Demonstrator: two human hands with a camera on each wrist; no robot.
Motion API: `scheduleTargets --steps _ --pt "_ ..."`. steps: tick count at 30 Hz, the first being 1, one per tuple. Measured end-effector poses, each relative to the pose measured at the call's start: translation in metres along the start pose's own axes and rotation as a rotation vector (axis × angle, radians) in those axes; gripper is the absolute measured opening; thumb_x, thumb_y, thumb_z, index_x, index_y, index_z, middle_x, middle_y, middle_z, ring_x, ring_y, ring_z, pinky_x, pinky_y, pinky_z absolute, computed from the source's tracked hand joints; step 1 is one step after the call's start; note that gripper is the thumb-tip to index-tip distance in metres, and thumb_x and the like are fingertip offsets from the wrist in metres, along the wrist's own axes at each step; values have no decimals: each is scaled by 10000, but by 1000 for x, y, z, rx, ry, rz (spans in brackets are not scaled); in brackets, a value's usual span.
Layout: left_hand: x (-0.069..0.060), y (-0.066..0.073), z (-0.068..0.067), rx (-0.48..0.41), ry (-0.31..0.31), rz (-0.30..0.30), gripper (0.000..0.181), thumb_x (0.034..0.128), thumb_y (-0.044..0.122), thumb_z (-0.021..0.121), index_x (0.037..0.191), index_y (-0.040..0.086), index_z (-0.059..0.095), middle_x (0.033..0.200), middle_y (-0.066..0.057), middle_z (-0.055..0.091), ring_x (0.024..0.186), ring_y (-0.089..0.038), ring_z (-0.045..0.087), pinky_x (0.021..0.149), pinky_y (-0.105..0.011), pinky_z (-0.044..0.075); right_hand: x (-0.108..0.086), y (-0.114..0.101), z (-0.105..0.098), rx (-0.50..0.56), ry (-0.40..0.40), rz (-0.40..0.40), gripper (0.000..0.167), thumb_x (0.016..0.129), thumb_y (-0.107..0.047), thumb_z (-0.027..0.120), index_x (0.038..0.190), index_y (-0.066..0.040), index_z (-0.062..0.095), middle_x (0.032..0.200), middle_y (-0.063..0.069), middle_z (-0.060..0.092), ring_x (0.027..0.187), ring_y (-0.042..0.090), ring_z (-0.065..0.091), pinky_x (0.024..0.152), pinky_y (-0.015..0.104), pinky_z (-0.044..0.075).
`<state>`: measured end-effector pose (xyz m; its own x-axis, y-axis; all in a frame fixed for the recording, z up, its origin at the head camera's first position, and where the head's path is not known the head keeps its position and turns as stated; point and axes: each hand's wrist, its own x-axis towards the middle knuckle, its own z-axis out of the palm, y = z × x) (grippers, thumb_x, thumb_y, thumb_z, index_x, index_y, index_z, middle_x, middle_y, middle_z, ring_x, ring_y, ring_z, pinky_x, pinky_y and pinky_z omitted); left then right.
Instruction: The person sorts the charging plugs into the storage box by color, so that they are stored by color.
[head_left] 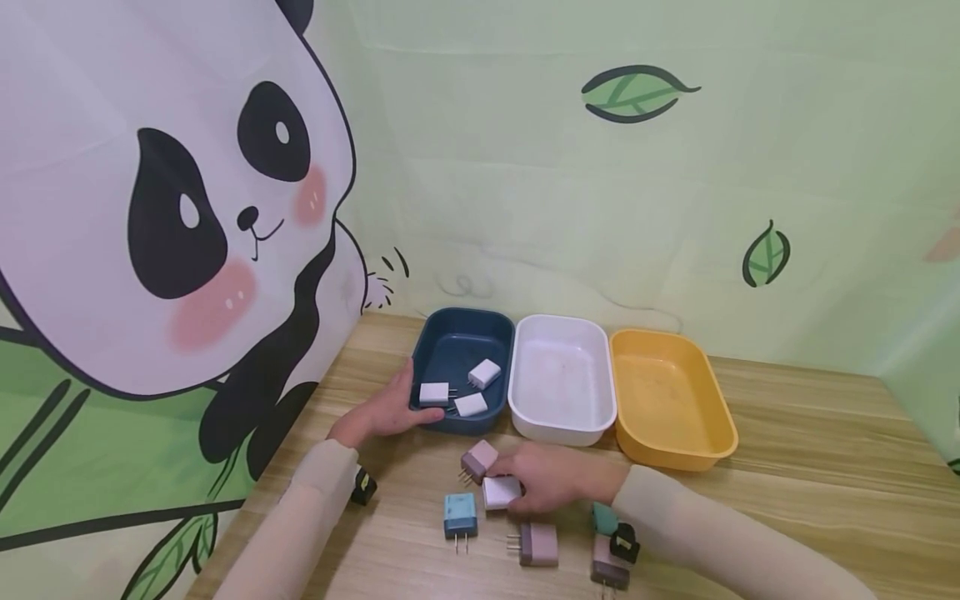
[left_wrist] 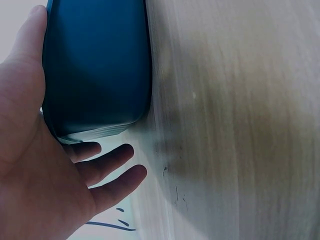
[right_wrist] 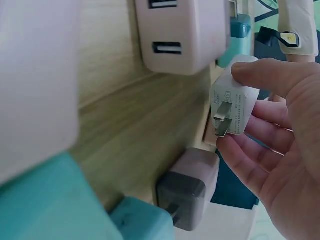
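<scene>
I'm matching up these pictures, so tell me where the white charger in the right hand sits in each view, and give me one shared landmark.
Head: the white charger is below the centre, under the fingers of the right hand.
Left wrist: not in it.
Right wrist: right of centre, in the upper half, prongs showing.
Landmark: the wooden tabletop appears in all three.

Soft light casts blurred shadows on the wooden tabletop [left_wrist: 240,125].

Left hand [left_wrist: 40,155] with thumb against a dark blue tray [left_wrist: 100,65], fingers near its end, wood-grain tabletop [left_wrist: 240,125] alongside
</scene>
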<state>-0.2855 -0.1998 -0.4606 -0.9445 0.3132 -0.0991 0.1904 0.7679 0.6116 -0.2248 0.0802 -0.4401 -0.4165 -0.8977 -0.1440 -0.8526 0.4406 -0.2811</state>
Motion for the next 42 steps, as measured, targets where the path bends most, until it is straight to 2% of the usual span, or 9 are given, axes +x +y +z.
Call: scheduleTargets --steps 12,18,27,32,37,42 --pt "0 -2 1 8 11 13 1101 819 474 693 1485 -2 -44 1512 -255 143 1341 -362 253 1085 -519 229 -8 2 -14 4 42 49 443 830 -229 704 1243 -101 605 1144 -14 608 935 49 522 834 211 461" --pt "0 -2 0 10 12 10 1108 818 469 694 1484 -5 -54 1506 -264 150 1337 -363 260 1087 -511 231 -9 7 -20 21 74 64 420 837 -232 706 1227 -110 608 1078 -41 607 873 46 512 784 204 465" --pt "1 -2 1 -10 23 38 1088 814 461 703 1487 15 -27 1500 -251 172 1323 -357 279 1079 -523 240 -10 13 -28 12 129 79 398 837 -223 702 1208 -102 626 1067 -28 616 868 60 514 784 213 467" --pt "0 -1 0 -21 23 56 1078 819 431 706 1482 1 -27 1496 -262 165 1325 -360 266 1079 -528 235 -10 15 -32 40 142 91 399 833 -221 688 1205 -90 627 1044 -35 609 842 66 510 741 202 465" --pt "1 -2 1 -21 30 72 1068 821 415 710 1480 -7 -17 1491 -265 172 1327 -360 263 1081 -523 232 -10 15 -36 38 153 103 412 827 -202 684 1215 -77 622 1059 -12 609 849 84 506 729 200 466" --pt "3 -5 3 -5 37 74 1069 821 423 707 1481 -9 -13 1496 -264 167 1332 -355 262 1082 -515 236 -10 16 -40 16 173 120 405 831 -186 686 1214 -69 622 1108 16 614 886 106 509 771 226 474"
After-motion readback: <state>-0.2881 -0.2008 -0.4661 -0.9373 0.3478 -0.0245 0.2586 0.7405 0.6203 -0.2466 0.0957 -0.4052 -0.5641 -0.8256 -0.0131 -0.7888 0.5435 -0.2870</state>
